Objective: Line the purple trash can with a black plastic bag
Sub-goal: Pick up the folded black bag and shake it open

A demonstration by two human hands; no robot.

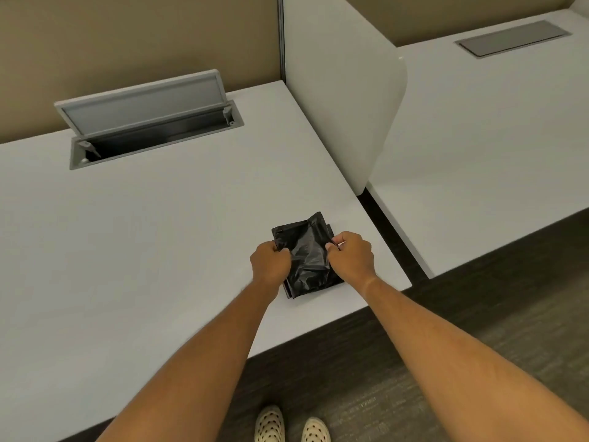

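Observation:
A folded black plastic bag [307, 253] lies on the white desk [159, 234] near its front right corner, on top of what looks like a small stack of more folded black bags. My left hand [270, 263] pinches the bag's left edge. My right hand [352, 255] pinches its right edge. The top layer is crumpled and slightly lifted between the two hands. No purple trash can is in view.
An open grey cable hatch [149, 122] sits at the back of the desk. A white divider panel [347, 100] stands to the right, with a second white desk [494, 138] beyond it. Dark carpet [414, 362] and my shoes [290, 425] lie below.

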